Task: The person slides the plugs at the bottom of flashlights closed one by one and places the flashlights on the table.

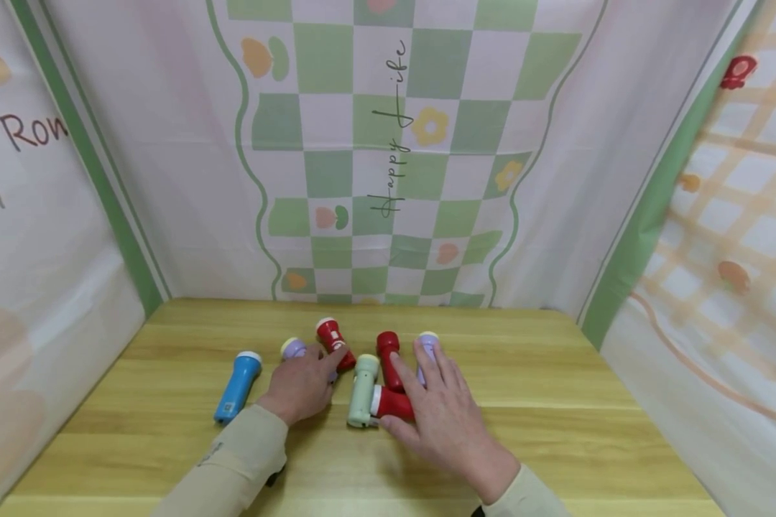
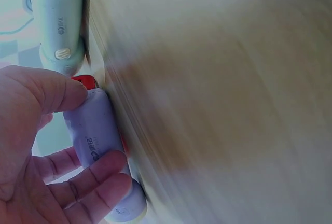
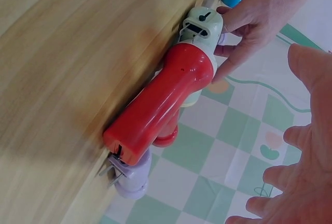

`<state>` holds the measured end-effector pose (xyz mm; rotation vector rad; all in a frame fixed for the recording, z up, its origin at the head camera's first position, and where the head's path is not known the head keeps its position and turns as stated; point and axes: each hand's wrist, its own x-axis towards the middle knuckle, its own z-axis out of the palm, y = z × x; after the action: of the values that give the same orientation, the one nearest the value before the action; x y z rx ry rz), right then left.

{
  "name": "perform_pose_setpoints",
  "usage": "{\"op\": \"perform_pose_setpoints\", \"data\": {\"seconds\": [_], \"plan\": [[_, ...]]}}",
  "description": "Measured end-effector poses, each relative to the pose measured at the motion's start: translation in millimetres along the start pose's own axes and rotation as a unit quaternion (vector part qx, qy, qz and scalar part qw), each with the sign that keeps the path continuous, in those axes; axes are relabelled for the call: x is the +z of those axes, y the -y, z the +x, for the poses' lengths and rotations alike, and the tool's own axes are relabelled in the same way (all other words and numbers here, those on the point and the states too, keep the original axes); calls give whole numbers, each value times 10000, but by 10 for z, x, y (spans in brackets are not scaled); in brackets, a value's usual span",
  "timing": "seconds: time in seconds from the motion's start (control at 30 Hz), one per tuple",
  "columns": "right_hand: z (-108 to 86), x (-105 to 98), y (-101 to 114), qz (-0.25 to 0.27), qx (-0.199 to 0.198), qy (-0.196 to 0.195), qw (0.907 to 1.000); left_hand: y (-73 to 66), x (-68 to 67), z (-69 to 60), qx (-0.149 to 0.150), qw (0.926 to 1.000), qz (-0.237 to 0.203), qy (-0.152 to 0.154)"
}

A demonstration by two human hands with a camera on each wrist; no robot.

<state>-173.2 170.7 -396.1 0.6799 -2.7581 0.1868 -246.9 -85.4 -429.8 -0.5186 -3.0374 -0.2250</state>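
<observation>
toward the middle of the wooden table [image 1: 588,431], seven small torches lie in a loose group, the two hands apart over them. the left hand [image 1: 300,384] is over the left lilac torch [image 1: 293,350], one finger reaching the patterned red torch [image 1: 328,332]; the left wrist view adds the thumb at the lilac base and other fingers along the side, though i cannot tell whether they pinch. the right hand [image 1: 442,424] holds nothing, its fingers spread out straight near the plain red torch [image 1: 388,348] and the right lilac torch [image 1: 428,343]. between the hands, the pale green torch [image 1: 364,388] lies beside the white-rimmed crosswise red torch [image 1: 394,403]. only the right wrist view shows two metal prongs by the right lilac torch; only the left makes out a ribbed switch on the green one. the blue torch [image 1: 238,388] shows whole only from the head, outermost left. a narrow strip of wood separates the torches from the far edge and checked cloth [image 1: 375,179]; wider boards run rightward to the side cloth [image 1: 718,287].
</observation>
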Motion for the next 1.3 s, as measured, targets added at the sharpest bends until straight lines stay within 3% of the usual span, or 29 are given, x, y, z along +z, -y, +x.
{"op": "perform_pose_setpoints", "data": {"seconds": [0.3,0.8,1.3], "plan": [[-3,-9,-1,-72,-52,31,10000,49,34,-53,205,9992,-55,-338],[-5,-15,32,102,14,69,9999,74,60,-72,341,9992,-139,-134],[9,-9,33,155,-42,-68,9998,39,55,-100,432,9983,-15,-379]]}}
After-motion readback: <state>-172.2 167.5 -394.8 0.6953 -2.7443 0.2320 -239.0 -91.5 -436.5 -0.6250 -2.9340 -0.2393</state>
